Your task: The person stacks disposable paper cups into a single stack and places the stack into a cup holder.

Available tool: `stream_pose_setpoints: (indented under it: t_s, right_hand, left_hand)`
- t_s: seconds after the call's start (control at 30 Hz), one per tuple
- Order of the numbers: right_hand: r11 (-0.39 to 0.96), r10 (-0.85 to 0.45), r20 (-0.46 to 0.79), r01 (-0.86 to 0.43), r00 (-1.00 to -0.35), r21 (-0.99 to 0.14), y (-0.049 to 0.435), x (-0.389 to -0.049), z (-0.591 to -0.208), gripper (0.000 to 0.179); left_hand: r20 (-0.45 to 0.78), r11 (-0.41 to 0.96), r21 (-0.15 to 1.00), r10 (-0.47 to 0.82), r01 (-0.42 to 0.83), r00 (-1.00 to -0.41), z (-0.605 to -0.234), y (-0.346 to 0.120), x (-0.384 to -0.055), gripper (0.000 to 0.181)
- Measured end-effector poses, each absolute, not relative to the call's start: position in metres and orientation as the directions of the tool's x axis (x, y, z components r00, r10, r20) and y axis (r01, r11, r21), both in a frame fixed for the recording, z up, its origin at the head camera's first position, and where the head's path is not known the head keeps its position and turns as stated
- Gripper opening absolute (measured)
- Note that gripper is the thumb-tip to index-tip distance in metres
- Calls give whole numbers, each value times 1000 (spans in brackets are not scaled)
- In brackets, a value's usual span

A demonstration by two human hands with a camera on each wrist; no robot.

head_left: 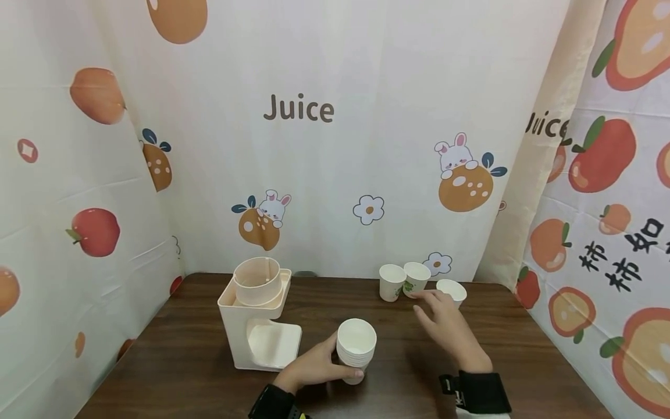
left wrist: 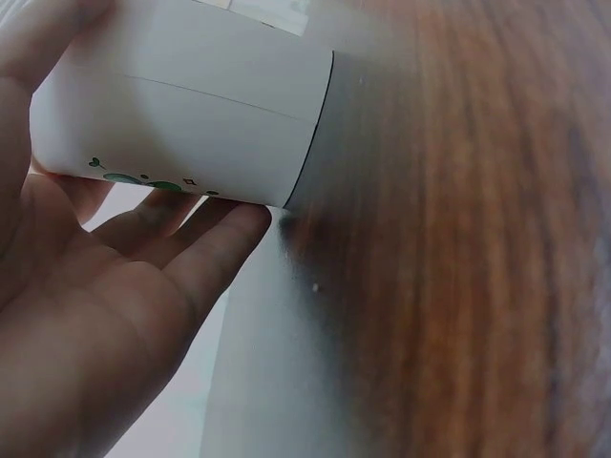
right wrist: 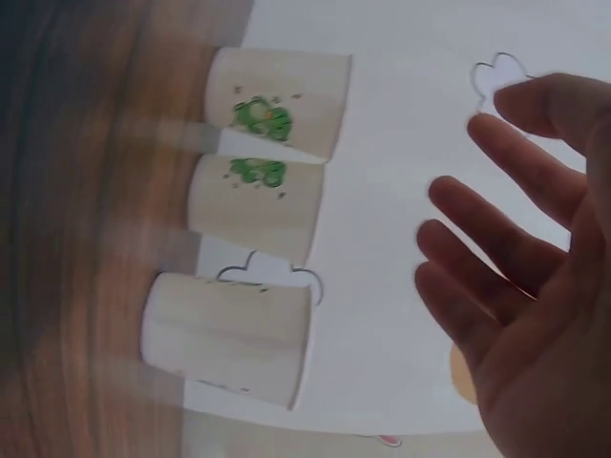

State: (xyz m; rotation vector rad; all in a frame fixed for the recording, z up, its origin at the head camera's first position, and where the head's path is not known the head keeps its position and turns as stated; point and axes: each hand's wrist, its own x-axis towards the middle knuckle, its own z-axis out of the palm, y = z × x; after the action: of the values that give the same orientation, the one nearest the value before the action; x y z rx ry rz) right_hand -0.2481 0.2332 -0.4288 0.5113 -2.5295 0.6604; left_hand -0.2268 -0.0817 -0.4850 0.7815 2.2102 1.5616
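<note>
A stack of white paper cups stands near the front middle of the table, and my left hand grips it low down, thumb and fingers around its sides. The left wrist view shows the lowest cup with a green print, its base at the tabletop. My right hand hovers over the right side, fingers spread and holding nothing. Beyond it are three single paper cups: a left one, a middle one and a right one partly hidden by the hand. The right wrist view shows a gap between fingers and cups.
A cream-coloured machine with a round open top and a low tray stands left of the cup stack. The dark wooden table ends at a fruit-printed curtain at the back and sides.
</note>
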Motion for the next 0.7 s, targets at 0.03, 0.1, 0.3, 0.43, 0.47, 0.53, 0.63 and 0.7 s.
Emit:
stream_pose_setpoints:
  t_s: [0.03,0.1,0.3,0.43,0.47,0.53,0.63,0.7]
  right_hand:
    - [820,-228,536,-458,-813,-345,235,-249,-430,28]
    - [831,-222,561,-455,-798,-319,238,-250,-433,27]
    - [842,-224,646,-479,-730,-249,246,-257,-441,25]
    - [851,-253,693,-497,-675,-173,251,-266,-444,26]
    - [856,-254,700,-492,-667,-159,253,-268,-445,26]
    - [867,-244,708,-476,-663,-146,258,-273,-445,25]
    - [881,-212,709,-445,-673,-159,266,-280,-445,25]
    - [888,-199,706,-430,-679,-163,272,-284,-446,24]
  left_hand:
    - [51,251,935,602,249,-797,-485,-82,-227,94]
    - [53,251,934,603,253,-796,-486,-81,-228,94]
    - [60,241,937,605,254,-794,-488,-81,-230,93]
    - [60,240,937,602,253,-796,-488,-81,-232,93]
    - [59,243,937,600,252,-798,-488,-80,-232,93]
    - [57,247,936,597,250,-801,-489,-80,-231,93]
    - [53,248,937,595,246,-802,-488,-80,-231,93]
    - [50,248,938,596,243,-801,-488,-80,-230,92]
